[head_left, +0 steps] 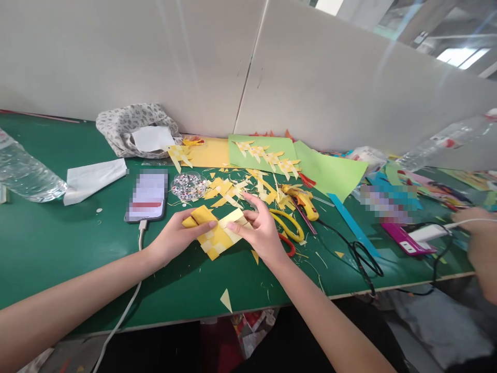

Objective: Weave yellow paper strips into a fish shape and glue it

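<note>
Containers: a clear plastic round tray with a scalloped edge (189, 186) holds many small mixed-colour beads. Behind it, a grey-and-white spotted fabric pouch (135, 115) sits slumped, with a white paper sheet (153, 138) at its mouth; cannot tell whether the sheet is inside or leaning on it. Two clear plastic bottles: one at the left edge (29, 171), one at far right (446, 144); fill levels not readable.

Work piece: one yellow-and-cream woven paper piece (212, 244), held just above the green tabletop (89, 274), in front of the tray and a heap of loose yellow paper strips (225, 190). Left hand (180, 233) clamped on its left part, thumb on top; right hand (261, 228) pinching its right part between thumb and fingers.

Counts: five yellow-and-white woven paper fish, four in a row (267, 155) on a light green paper sheet (243, 161), one (179, 154) beside the pouch. Light green sheets: two, adjoining. One black phone (147, 194) with a white cable plugged in. One yellow glue gun (306, 203). Two handle loops, one yellow (298, 228), one red (290, 247); whether one tool or two, cannot tell. Another person's hand (477, 223), blurred, at the right edge.
</note>
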`<state>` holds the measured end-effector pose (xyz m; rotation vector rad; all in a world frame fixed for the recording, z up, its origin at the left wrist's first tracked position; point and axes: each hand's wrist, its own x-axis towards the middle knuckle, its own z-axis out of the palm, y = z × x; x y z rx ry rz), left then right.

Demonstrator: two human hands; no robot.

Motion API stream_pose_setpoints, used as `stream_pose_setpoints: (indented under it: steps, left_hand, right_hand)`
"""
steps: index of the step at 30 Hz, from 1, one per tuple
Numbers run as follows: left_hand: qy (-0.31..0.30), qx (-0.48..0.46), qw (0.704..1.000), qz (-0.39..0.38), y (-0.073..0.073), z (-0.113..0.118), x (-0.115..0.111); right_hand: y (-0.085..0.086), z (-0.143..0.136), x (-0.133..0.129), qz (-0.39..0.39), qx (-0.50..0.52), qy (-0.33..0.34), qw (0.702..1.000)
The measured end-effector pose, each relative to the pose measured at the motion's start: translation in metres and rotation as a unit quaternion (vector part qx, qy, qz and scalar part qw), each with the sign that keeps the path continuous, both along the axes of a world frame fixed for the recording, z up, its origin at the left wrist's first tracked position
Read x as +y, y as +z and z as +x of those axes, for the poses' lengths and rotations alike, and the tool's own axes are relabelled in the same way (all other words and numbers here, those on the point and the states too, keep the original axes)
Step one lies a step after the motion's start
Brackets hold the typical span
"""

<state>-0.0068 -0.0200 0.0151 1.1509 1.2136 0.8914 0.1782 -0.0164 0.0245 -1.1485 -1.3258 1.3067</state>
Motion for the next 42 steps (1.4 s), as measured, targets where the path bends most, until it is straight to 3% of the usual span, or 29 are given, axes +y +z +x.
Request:
stream_pose_setpoints:
  steps: [14, 21, 32, 39, 42]
  left_hand:
    - [-0.032, 0.041, 0.998, 0.021, 0.001, 0.000, 0.000]
    - [-0.063, 0.087, 0.993, 0.054, 0.001, 0.000, -0.002]
    - [-0.053, -0.086, 0.995, -0.021, 0.002, 0.000, 0.004]
    - [-0.102, -0.064, 0.993, 0.005, -0.003, -0.002, 0.004]
    - [-0.112, -0.057, 0.992, 0.015, -0.002, -0.001, 0.003]
  right_hand:
    - [0.001, 0.003, 0.000, 0.018, -0.046, 0.013, 0.999]
    - [0.000, 0.003, -0.002, 0.007, -0.099, 0.064, 0.993]
    - [-0.010, -0.002, -0.003, 0.037, -0.111, -0.048, 0.992]
    - [-0.003, -0.001, -0.002, 0.027, -0.137, 0.032, 0.990]
    - [-0.002, 0.001, -0.001, 0.026, -0.122, 0.036, 0.991]
